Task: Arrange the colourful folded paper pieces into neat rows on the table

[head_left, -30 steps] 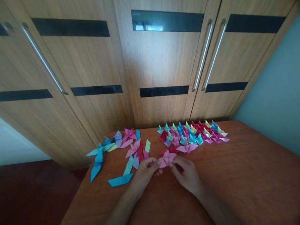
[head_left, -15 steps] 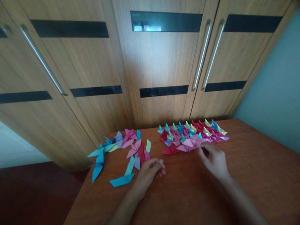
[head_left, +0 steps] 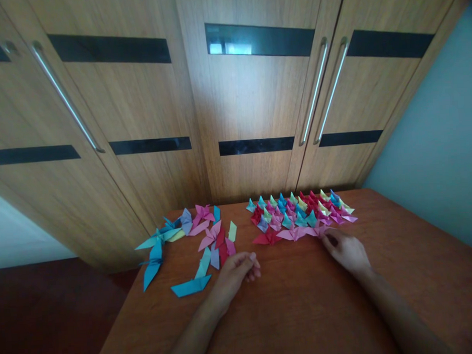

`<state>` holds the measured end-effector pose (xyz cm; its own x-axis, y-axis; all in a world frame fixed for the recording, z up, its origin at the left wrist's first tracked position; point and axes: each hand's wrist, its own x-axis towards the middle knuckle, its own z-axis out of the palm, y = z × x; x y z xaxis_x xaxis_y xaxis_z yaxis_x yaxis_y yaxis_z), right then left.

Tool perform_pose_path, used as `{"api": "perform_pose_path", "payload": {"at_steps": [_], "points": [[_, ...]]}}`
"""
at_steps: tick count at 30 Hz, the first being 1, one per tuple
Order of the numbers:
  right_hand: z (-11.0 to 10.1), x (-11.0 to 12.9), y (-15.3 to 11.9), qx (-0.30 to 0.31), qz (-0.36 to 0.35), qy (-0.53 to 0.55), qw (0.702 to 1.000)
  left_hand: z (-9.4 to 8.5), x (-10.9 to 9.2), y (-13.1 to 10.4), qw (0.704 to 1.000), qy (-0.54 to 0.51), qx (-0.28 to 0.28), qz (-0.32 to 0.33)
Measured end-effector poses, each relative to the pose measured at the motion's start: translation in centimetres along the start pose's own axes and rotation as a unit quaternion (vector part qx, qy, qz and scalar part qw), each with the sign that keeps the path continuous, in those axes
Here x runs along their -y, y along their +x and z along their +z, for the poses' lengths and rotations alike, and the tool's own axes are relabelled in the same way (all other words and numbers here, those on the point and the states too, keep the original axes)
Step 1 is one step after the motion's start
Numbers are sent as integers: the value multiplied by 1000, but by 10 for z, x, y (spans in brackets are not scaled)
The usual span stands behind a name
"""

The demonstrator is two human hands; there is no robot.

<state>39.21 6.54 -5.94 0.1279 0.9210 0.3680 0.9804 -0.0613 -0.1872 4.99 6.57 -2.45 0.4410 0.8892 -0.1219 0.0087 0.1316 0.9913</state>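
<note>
In the head view, the right hand (head_left: 349, 253) looks to be pinching the near wing of a pink bird (head_left: 315, 230) folded from paper, at the right end of the front row on the table (head_left: 296, 305). Next to it sit another pink bird (head_left: 293, 233) and a red bird (head_left: 267, 238), with tight rows of small birds (head_left: 288, 220) just behind. The left hand (head_left: 238, 271) rests loosely curled beside the loose paper pieces (head_left: 202, 263); I see nothing in it, but can't tell whether the fingertips meet.

To my mind, a tug on that wing as the fingers part could turn the bird or push its neighbour out of line, since they sit so close. A careless left wrist might brush the blue strip (head_left: 191, 286).

The right fingers partly cover the wing, the left palm is turned away, both forearms are cut off below, and the back rows blur together.
</note>
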Motion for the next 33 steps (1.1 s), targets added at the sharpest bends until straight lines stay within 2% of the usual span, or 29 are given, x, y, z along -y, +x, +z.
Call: {"api": "perform_pose_path", "payload": {"at_steps": [14,20,28,33], "points": [[4,9,-1,24,2,-1,1000,-1,3,1,1000,0,6,4],[3,9,-2,40,30,-2,999,-1,2,1,1000,-4,10,1],[2,13,-1,22,41,-8,999,-1,0,0,1000,2,8,-1],[-7,9,-7,-5,52,-25,998,-1,-1,0,1000,3,5,-15]]}}
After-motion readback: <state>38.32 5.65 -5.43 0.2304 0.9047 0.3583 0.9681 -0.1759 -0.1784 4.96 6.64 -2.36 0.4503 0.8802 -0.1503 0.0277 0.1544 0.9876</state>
